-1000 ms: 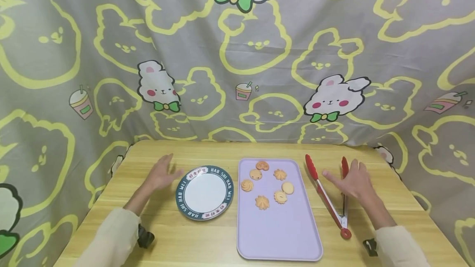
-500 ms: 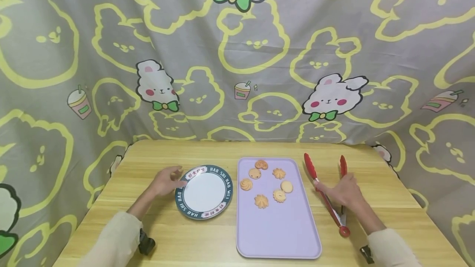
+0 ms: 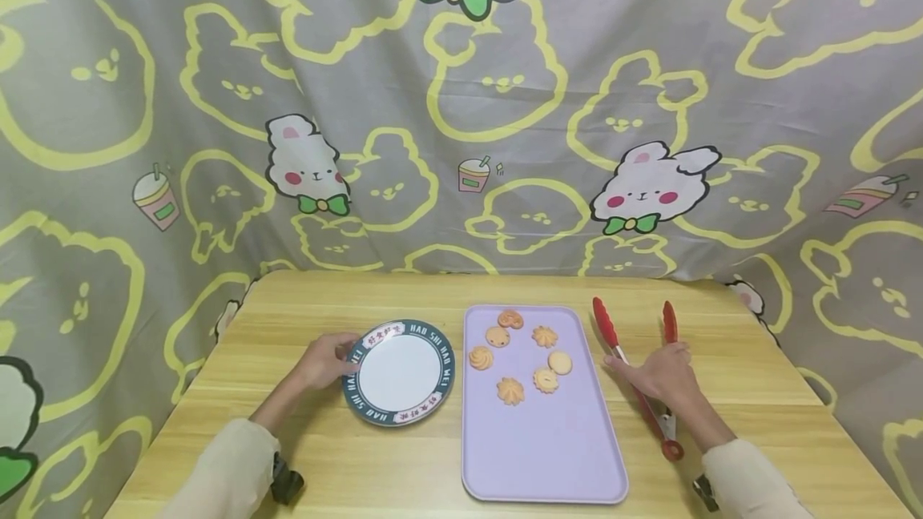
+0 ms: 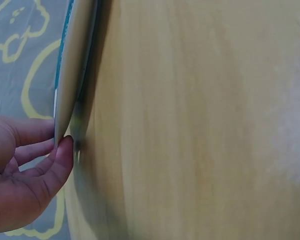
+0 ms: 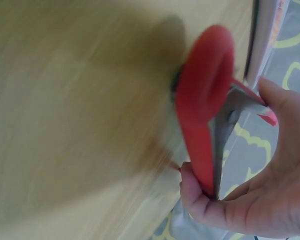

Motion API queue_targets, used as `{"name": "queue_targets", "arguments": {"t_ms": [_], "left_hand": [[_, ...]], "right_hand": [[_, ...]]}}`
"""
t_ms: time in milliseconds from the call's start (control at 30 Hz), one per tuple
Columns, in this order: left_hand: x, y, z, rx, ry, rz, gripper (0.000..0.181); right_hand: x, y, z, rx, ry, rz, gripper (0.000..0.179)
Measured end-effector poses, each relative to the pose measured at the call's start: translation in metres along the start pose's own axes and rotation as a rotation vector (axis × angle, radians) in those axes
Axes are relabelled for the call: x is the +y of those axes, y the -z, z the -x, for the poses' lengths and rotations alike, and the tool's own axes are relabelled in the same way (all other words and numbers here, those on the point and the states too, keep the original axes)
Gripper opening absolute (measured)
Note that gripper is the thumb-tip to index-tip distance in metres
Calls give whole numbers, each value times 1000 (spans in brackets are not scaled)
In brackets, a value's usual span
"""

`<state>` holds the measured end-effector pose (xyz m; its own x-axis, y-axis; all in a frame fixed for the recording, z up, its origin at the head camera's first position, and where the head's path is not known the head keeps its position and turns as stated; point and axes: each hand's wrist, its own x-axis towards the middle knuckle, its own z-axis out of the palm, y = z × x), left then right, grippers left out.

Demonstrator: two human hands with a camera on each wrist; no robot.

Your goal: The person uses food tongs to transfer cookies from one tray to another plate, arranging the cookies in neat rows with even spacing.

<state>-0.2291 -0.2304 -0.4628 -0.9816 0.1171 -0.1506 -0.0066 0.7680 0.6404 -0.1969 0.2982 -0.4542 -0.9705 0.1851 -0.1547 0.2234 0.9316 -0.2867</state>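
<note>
My left hand pinched the rim of the plate between thumb and fingertips; my right hand spanned the tongs, thumb at one arm, fingers curled round the other. An uneven squeeze, I judged, could have twisted them loose.

Between the plate and the tray we find a narrow strip of table. The left hand blocks the plate's left side; right of the tray, the tongs and the right hand stand in the way. The tray's near half gives us room; cookies occupy the far one.
</note>
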Motion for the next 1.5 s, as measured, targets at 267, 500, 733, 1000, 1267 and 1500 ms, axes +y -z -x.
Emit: {"name": "queue_targets", "arguments": {"t_ms": [267, 500, 733, 1000, 1267, 1500], "left_hand": [[2, 0, 4, 14, -21, 1, 52], [-1, -1, 4, 17, -20, 6, 54], [-2, -1, 4, 21, -20, 17, 54], [0, -1, 5, 24, -7, 30, 54], [0, 0, 5, 13, 6, 25, 55], [-1, -1, 4, 19, 0, 9, 54]], "right_hand": [[1, 0, 1, 14, -12, -41, 123], [0, 8, 1, 96, -8, -108, 119], [-3, 17, 2, 152, 10, -124, 115], [-9, 25, 1, 148, 71, -116, 120], [-15, 32, 0, 126, 198, -84, 93], [-28, 28, 1, 74, 296, -19, 79]]}}
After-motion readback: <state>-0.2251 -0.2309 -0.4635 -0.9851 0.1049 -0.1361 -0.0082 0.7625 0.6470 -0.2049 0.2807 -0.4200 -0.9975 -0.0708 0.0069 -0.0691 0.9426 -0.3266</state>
